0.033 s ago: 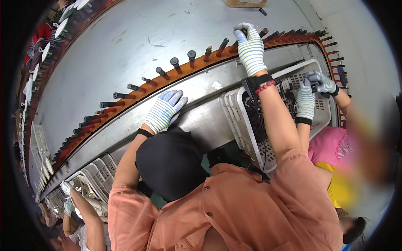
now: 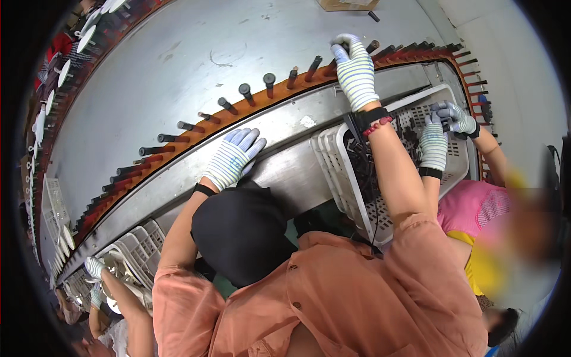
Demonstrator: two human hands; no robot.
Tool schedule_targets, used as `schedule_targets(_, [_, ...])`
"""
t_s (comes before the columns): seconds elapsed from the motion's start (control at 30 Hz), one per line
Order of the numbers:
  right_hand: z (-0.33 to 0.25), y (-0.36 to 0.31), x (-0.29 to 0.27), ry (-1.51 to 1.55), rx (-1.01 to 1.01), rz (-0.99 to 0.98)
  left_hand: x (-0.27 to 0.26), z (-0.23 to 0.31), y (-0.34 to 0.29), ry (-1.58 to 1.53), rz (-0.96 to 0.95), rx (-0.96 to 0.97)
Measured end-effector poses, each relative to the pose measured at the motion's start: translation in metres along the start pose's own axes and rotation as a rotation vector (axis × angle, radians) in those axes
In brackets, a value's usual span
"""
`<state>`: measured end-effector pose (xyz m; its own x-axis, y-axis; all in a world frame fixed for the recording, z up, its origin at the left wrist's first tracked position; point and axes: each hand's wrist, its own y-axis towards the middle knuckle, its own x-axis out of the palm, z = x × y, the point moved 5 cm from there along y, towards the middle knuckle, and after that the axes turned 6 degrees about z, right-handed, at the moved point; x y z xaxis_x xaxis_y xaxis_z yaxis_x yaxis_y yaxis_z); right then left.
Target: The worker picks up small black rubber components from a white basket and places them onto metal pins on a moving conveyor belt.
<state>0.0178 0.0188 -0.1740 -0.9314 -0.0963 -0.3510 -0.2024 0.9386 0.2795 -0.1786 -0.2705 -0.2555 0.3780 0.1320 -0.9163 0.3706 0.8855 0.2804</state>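
My right hand (image 2: 356,72), in a striped knit glove, reaches over the conveyor track at the upper right. Its fingers curl together over the row of posts, with a dark bit showing between them; what exactly they grip is mostly hidden. My left hand (image 2: 232,157), gloved alike, lies flat on the metal rail (image 2: 285,122), fingers stretched out and holding nothing. Red posts with black cylindrical pieces on top (image 2: 245,90) stand along the orange curved track (image 2: 259,107). One post (image 2: 293,76) near my right hand has a brownish top.
Below my right forearm sits a white plastic basket (image 2: 449,89) of dark parts, where a co-worker's gloved hand (image 2: 455,116) reaches in. Other baskets (image 2: 140,250) and another worker's arm (image 2: 122,294) are at lower left. A cardboard box (image 2: 348,5) stands at the top.
The posts on the track have shifted slightly to the left. My hands stay almost in place. The person at the right has moved a little.
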Motion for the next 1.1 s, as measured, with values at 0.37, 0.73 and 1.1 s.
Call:
schedule_targets(0.37, [-0.036,0.046,-0.015,-0.392,0.106,-0.568,0.014,-0.02,-0.015,-0.134,-0.032,-0.113])
schedule_targets(0.73, [-0.05,-0.019,0.047,-0.648,-0.405,-0.504,0.025,-0.022,-0.017,-0.133,0.085,-0.065])
schedule_targets(1.1, [-0.091,-0.078,0.117,-0.693,-0.456,-0.423,0.015,-0.014,-0.018,-0.114,0.043,-0.103])
